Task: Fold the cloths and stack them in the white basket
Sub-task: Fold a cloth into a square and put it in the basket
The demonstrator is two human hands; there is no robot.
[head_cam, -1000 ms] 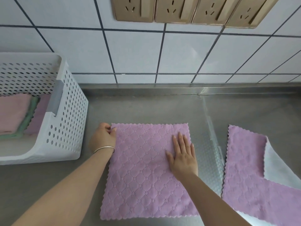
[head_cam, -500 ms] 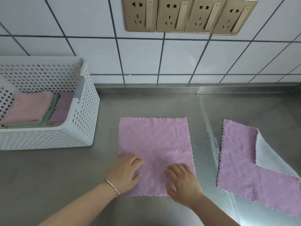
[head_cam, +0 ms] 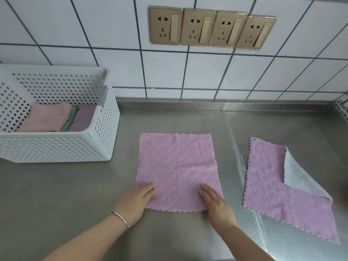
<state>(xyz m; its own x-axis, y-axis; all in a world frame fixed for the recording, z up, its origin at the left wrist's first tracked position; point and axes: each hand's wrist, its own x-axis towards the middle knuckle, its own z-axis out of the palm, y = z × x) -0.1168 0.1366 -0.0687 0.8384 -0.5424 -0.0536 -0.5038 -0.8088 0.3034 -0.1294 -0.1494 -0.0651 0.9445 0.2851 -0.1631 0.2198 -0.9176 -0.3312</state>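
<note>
A pink quilted cloth [head_cam: 177, 170] lies flat and unfolded on the steel counter. My left hand [head_cam: 137, 200] rests on its near left corner with straight fingers. My right hand [head_cam: 214, 202] lies flat on its near right corner. A second pink cloth [head_cam: 278, 194] lies to the right, one corner turned over to show its white underside. The white perforated basket [head_cam: 56, 147] stands at the left and holds folded pink, green and purple cloths [head_cam: 56, 119].
The steel counter [head_cam: 75, 194] runs to a tiled wall with a row of gold sockets [head_cam: 211, 29]. A patterned transparent strip [head_cam: 235, 166] lies on the counter between the two cloths. Something metallic shows at the far right edge [head_cam: 342, 106].
Both hands slid from the far and middle parts of the cloth to its near corners. The view pulled back and up, so the basket and sockets show more fully.
</note>
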